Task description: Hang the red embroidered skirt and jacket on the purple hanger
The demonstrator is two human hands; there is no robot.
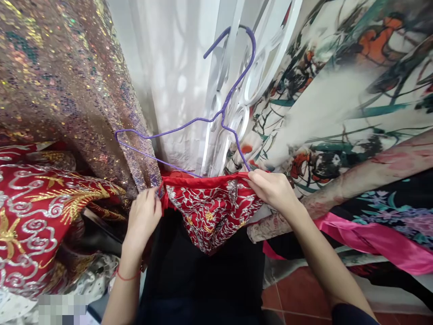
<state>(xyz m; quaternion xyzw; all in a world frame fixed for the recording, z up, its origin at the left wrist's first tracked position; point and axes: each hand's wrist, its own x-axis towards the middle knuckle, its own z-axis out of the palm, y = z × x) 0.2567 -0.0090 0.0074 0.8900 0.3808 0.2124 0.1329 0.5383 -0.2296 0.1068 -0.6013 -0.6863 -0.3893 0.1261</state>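
Note:
A red embroidered garment [209, 210] with silver and gold stitching is stretched between my hands. Its plain red band [209, 181] runs along the top, and the lower part narrows to a point. My left hand [144, 216] is closed at the band's left end, thumb against fingers. With the thumb and fingers of my right hand [272, 188], I pinch the right end of the band. A purple wire hanger [189, 121] stands up behind the garment, hook at the top. Its right arm reaches down to my right fingertips, and part of its lower bar is hidden behind the band.
Sequined fabric [77, 81] hangs at left, above another red embroidered garment [30, 216]. White scrolled metalwork [248, 85] is ahead. Patterned fabric [314, 104] hangs at right, near a fabric roll [338, 192] and a pink strip [375, 239]. Red tiles [297, 293] show below.

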